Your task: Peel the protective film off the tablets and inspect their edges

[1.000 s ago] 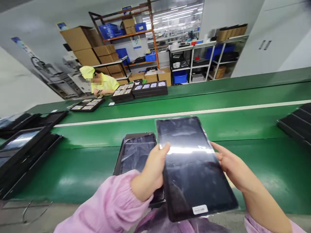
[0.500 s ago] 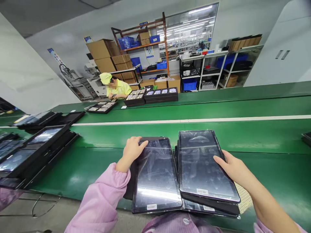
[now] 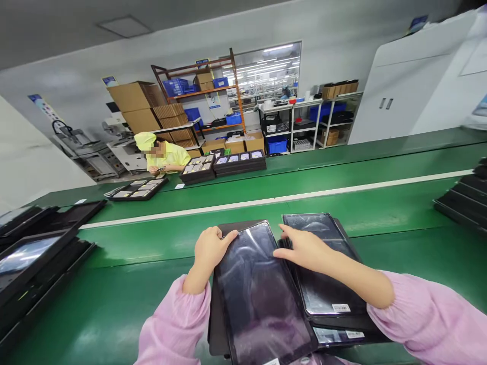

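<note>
Two piles of dark glossy tablet panels lie on the green belt [image 3: 144,284] in front of me. My left hand [image 3: 208,250] grips the far left corner of the top panel of the left pile [image 3: 262,294], fingers curled over its edge. My right hand [image 3: 304,249] reaches across from the right and rests at that panel's right edge, fingers stretched out, over the near part of the right pile [image 3: 323,263]. Both my sleeves are pink.
Black trays with panels stand at the left [image 3: 30,258] and at the right edge [image 3: 464,197]. Across the belt a person in yellow [image 3: 162,154] sits beside more black trays [image 3: 224,165]. Shelves with boxes and blue crates line the back wall.
My right hand has left the right pile's outer edge and moved left to the left panel's right side. My left hand stays on the far left corner.
</note>
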`<state>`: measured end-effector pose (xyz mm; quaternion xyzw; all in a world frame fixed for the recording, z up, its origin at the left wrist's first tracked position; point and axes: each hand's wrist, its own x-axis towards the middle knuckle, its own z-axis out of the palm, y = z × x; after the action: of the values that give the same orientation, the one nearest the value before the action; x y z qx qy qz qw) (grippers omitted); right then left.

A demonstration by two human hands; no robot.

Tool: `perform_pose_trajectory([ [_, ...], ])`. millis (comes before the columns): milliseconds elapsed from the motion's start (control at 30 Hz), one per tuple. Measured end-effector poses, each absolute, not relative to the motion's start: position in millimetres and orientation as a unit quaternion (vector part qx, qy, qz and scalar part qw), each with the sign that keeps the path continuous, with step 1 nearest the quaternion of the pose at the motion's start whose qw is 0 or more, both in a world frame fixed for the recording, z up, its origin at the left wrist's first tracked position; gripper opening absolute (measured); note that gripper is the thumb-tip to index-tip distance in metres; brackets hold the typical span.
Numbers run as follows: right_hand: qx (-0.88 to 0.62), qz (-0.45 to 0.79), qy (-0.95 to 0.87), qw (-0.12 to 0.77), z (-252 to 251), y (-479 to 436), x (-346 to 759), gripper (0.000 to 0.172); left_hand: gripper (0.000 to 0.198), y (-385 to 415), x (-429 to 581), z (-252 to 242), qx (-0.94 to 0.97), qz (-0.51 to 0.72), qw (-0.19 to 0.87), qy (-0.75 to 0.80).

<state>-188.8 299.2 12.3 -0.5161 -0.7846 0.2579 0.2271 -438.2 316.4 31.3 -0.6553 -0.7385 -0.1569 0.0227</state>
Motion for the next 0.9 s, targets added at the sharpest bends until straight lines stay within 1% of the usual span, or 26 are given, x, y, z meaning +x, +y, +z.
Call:
perform_pose_trajectory([
  [33, -0.506, 0.326, -0.769, 0.216, 15, 300, -197, 0.038, 0.041, 309, -441, 38, -0.652, -0.186, 0.030, -0.735],
  [100, -0.487, 0.437, -0.728, 0.206, 16, 301, -208, 0.027, 0.043, 295, -445, 44, -0.638, -0.261, 0.035, -0.724],
  [133, -0.482, 0.474, -0.705, 0.217, 14, 301, -211, 0.020, 0.044, 292, -447, 44, -0.629, -0.302, 0.020, -0.716],
  [200, -0.484, 0.514, -0.659, 0.259, 9, 304, -214, 0.008, 0.044, 292, -449, 36, -0.607, -0.368, -0.042, -0.703],
  [267, -0.488, 0.535, -0.626, 0.289, 2, 306, -217, 0.012, 0.038, 300, -450, 21, -0.588, -0.409, -0.115, -0.688],
  [333, -0.494, 0.540, -0.606, 0.310, -3, 307, -219, 0.016, 0.032, 309, -450, 4, -0.572, -0.431, -0.163, -0.679],
  [367, -0.494, 0.541, -0.601, 0.320, -3, 307, -219, 0.017, 0.033, 312, -451, -3, -0.567, -0.437, -0.180, -0.674],
  [433, -0.485, 0.543, -0.592, 0.346, -1, 304, -219, 0.022, 0.041, 311, -453, -12, -0.560, -0.452, -0.217, -0.660],
  [500, -0.455, 0.549, -0.579, 0.396, 9, 298, -216, 0.030, 0.057, 301, -456, -11, -0.556, -0.466, -0.255, -0.639],
  [567, -0.403, 0.552, -0.561, 0.467, 24, 292, -211, 0.038, 0.071, 283, -456, 1, -0.548, -0.485, -0.353, -0.583],
  [600, -0.376, 0.547, -0.551, 0.505, 33, 288, -208, 0.040, 0.074, 273, -454, 10, -0.542, -0.491, -0.415, -0.541],
  [667, -0.340, 0.522, -0.542, 0.564, 52, 282, -203, 0.043, 0.070, 256, -446, 30, -0.522, -0.503, -0.512, -0.460],
  [700, -0.331, 0.506, -0.544, 0.582, 60, 280, -201, 0.043, 0.064, 250, -441, 40, -0.509, -0.519, -0.527, -0.440],
  [733, -0.323, 0.493, -0.550, 0.591, 68, 278, -199, 0.042, 0.057, 247, -436, 49, -0.495, -0.548, -0.513, -0.438],
  [800, -0.296, 0.495, -0.571, 0.584, 78, 275, -196, 0.040, 0.047, 246, -428, 61, -0.449, -0.627, -0.457, -0.443],
  [833, -0.276, 0.512, -0.580, 0.571, 80, 275, -194, 0.041, 0.046, 248, -426, 63, -0.422, -0.663, -0.432, -0.442],
  [900, -0.232, 0.561, -0.584, 0.539, 81, 274, -189, 0.049, 0.048, 254, -426, 64, -0.373, -0.713, -0.405, -0.433],
])
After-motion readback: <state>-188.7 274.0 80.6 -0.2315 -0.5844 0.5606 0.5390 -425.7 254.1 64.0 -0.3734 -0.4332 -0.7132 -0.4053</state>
